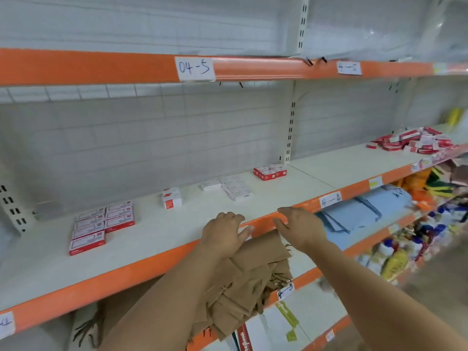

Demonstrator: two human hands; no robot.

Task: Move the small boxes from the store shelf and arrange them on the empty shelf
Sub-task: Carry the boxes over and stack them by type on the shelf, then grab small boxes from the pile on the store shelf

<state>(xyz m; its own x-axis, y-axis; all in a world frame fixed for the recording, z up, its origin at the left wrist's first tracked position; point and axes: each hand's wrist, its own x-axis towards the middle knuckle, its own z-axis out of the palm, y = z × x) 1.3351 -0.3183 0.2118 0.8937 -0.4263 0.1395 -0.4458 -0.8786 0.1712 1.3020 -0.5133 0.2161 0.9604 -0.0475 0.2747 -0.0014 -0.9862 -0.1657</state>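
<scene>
A single wide-angle camera on my head looks forward and slightly down at a white metal store shelf with an orange front rail, seen from close range and a little from the left, so the rail runs diagonally up to the right. My two forearms enter from the bottom edge, my left hand and right hand near the middle of the frame at the rail. The view takes in the orange rail of the shelf above across the top, and lower shelves at the bottom right, blurred toward the edge.
</scene>
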